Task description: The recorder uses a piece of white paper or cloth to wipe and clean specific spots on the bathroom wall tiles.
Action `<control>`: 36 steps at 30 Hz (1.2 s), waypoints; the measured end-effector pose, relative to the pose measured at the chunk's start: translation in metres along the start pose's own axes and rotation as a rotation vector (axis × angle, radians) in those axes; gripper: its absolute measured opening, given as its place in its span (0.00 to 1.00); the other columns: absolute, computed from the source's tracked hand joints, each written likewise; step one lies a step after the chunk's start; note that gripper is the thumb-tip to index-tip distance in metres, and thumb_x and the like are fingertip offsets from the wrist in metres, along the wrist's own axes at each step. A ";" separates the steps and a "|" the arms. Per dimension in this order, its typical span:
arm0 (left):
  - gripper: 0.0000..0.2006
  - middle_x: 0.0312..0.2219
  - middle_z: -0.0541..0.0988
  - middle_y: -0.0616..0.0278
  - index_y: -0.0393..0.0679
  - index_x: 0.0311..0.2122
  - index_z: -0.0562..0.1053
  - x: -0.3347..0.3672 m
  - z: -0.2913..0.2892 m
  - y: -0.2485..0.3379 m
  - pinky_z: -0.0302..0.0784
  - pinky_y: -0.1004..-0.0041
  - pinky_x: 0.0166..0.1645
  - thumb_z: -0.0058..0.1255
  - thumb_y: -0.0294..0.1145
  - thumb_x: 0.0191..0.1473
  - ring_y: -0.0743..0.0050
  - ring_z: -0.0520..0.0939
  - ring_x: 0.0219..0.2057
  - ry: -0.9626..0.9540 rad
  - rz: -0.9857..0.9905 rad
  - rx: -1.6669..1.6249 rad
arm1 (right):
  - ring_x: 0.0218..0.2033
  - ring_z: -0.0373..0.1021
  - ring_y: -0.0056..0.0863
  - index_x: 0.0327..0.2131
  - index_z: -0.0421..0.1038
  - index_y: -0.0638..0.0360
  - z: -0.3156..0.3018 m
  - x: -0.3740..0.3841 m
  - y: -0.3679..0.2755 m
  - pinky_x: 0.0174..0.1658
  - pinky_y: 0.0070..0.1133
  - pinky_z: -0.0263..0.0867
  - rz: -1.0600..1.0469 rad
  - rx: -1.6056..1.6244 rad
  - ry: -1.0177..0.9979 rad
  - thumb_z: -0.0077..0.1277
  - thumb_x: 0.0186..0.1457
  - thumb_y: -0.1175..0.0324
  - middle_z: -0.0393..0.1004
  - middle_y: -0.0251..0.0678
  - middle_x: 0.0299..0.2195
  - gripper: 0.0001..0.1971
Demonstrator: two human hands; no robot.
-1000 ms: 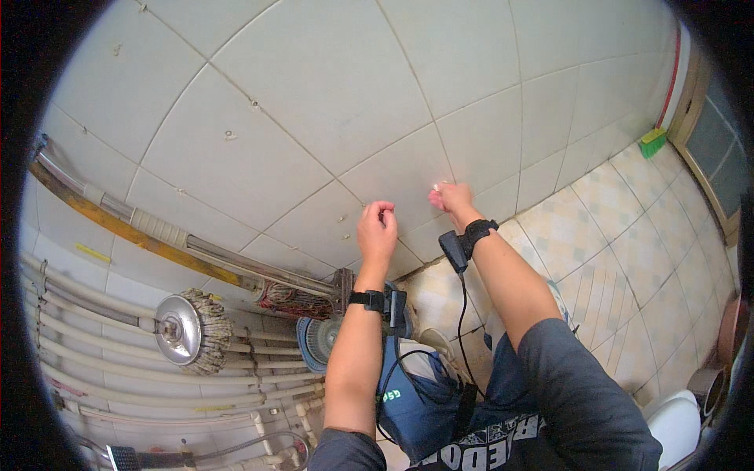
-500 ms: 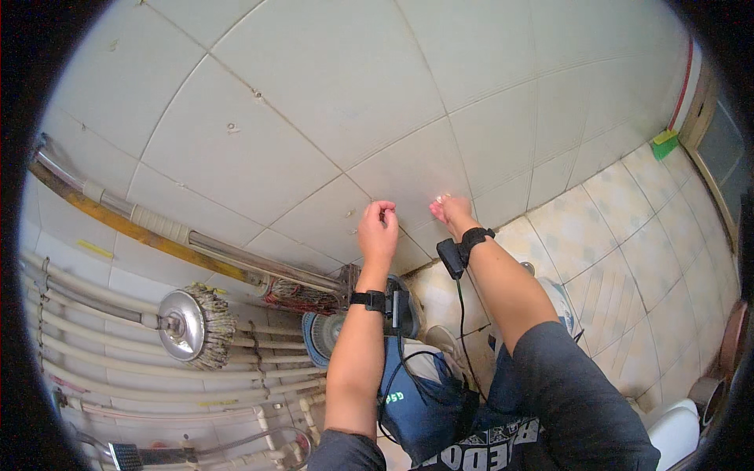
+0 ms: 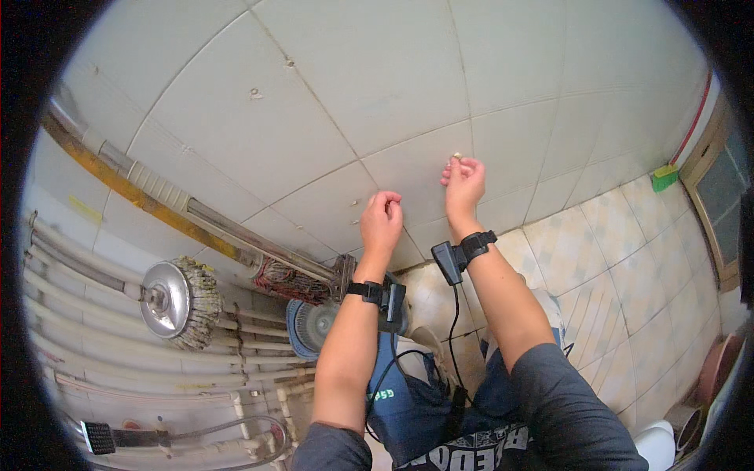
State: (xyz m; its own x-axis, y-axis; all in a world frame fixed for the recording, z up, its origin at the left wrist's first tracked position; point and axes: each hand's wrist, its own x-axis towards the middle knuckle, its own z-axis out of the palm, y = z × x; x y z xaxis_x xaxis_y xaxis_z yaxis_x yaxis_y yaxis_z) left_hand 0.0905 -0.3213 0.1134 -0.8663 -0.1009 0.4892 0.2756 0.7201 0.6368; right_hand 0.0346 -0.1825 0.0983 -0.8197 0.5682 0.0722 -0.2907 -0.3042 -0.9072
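Note:
My right hand (image 3: 465, 188) is raised at the white tiled wall (image 3: 408, 149), its fingers pinched on a small shiny gold-coloured piece (image 3: 458, 157). The piece is at the tile surface; whether it touches, I cannot tell. Lower and to the left, my left hand (image 3: 382, 222) is held in front of the same wall with its fingers curled closed. Whatever those fingers may hold is hidden, though a dark spot shows between them. Both wrists carry black straps with small black boxes and cables.
At the left hang a mop (image 3: 290, 279) and a round metal-backed brush (image 3: 169, 302), before several pale pipes (image 3: 102, 334). A blue round tub (image 3: 302, 322) stands by my left forearm. Floor tiles (image 3: 620, 259) stretch right towards a green broom (image 3: 664, 177) and a framed door (image 3: 711, 196).
My right hand has moved up along the wall, and the gold-coloured piece now shows clearly at its fingertips. My left hand stays closed near the same spot. The view has shifted slightly.

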 end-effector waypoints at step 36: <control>0.04 0.21 0.70 0.58 0.43 0.26 0.68 -0.005 -0.005 -0.021 0.66 0.71 0.26 0.41 0.26 0.42 0.66 0.72 0.21 0.091 0.024 -0.028 | 0.18 0.66 0.20 0.23 0.68 0.60 0.000 0.029 -0.026 0.22 0.17 0.61 -0.545 -0.547 0.044 0.48 0.46 0.65 0.70 0.32 0.17 0.08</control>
State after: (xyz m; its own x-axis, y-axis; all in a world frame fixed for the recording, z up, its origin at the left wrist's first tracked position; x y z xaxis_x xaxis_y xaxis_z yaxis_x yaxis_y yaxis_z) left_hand 0.0916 -0.3396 0.1008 -0.8182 -0.1464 0.5560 0.3087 0.7040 0.6396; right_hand 0.0188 -0.1580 0.1237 -0.6076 0.5624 0.5608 -0.3528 0.4416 -0.8250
